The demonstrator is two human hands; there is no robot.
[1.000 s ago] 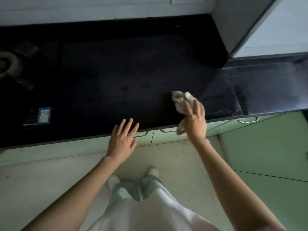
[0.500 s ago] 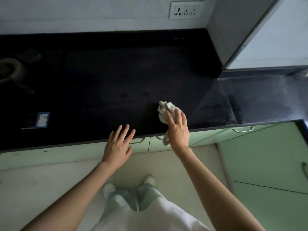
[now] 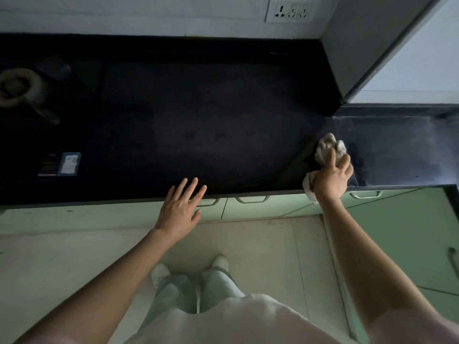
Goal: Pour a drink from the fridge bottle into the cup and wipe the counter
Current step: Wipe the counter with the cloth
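a: where's the rag point(image 3: 327, 150)?
b: bunched under the right hand point(image 3: 331, 176), fingers clamped on it, near the dark worktop point(image 3: 198, 115) corner.
a: left hand point(image 3: 180, 209)?
b: spread, empty, at the front edge. the cloth looks soft and light; grip the wad.

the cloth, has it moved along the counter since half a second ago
Yes. The cloth in the right hand has gone right, from the left of the counter's corner seam onto it.
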